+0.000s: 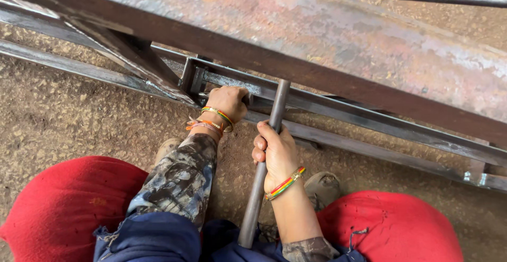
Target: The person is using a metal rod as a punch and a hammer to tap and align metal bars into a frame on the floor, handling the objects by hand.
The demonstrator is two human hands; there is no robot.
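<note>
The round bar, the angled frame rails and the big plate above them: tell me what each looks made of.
Round bar, held in the right hand: probably bare steel, dull grey, smooth, unpainted.
Frame rails, gripped by the left hand: likely mild steel, dark mill-scale grey with bright scraped edges.
Big plate: seemingly steel sheet, with orange-brown rust blotches over grey.

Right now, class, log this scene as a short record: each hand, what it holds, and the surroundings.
left hand: closed on the steel frame bar, wrist bangles showing
right hand: grip closed around a grey metal rod
rod position: upper end against the frame bar
overhead: rusty steel plate
ground: sandy dirt
legs: red trousers, crouched
</note>
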